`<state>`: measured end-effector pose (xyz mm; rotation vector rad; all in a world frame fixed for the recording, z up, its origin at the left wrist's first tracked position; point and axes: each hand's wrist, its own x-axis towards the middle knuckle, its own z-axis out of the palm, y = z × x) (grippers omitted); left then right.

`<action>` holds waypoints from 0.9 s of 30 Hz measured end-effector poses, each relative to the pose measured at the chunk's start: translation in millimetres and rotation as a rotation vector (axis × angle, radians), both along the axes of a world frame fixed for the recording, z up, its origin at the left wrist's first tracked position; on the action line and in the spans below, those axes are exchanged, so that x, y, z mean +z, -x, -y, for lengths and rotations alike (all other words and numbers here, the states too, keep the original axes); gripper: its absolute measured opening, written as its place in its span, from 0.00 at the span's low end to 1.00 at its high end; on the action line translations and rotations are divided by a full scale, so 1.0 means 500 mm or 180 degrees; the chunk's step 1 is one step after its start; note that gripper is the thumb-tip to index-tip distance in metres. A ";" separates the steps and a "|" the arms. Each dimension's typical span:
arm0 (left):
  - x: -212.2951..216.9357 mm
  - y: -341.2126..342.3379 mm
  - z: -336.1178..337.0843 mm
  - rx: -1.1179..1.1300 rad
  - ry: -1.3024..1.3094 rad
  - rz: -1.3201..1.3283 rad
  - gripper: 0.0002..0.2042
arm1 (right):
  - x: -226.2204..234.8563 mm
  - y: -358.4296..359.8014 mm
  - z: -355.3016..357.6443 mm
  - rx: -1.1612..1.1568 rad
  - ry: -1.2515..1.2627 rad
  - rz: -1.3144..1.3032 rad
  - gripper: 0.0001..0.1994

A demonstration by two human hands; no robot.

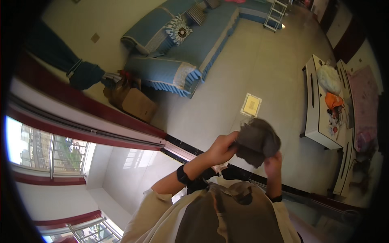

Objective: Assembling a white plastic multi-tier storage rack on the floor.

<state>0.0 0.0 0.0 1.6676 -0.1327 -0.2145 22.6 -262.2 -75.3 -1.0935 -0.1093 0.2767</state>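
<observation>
A person in a pale top with a dark brown front (239, 214) stands at a doorway, a dark watch (184, 174) on the left wrist and a dark band (276, 199) on the right. Both hands are raised in front of the body: the left hand (224, 148) is clamped on the left edge of a dark grey-brown cloth bundle (258, 141), while the right hand (273, 163) grips its lower right edge, some fingertips hidden. The bundle, soft and rough-edged, hangs between the two hands above a pale tiled floor (227, 93). Beyond the black door sill (186, 145), a yellow panel (251, 105) with a white border lies on the tiles. To the right, a white cabinet (320, 131) bears a pale plastic bag (329, 79) and an orange item (334, 100); to the left, a cardboard box (138, 105) sits near a blue-covered sofa (194, 50) with a patterned cushion (178, 29). A white stepladder (275, 16) stands at the far end.
</observation>
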 end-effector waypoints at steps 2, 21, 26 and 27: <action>0.014 -0.050 0.009 -0.0496 0.0060 0.0965 0.21 | 0.008 -0.043 0.046 -0.0050 0.1026 -0.0057 0.15; -0.124 -1.172 0.163 -0.2409 0.0805 -0.1282 0.20 | -0.023 -0.785 0.136 -0.2162 -0.0267 -0.0522 0.17; -0.130 -1.425 0.317 -0.2429 0.2757 -0.2558 0.37 | -0.077 -0.869 0.272 -0.3653 -0.0164 -0.0831 0.18; -0.137 -1.464 0.350 -0.2124 0.3343 -0.3044 0.39 | -0.101 -0.880 0.307 -0.3945 -0.0162 -0.0840 0.18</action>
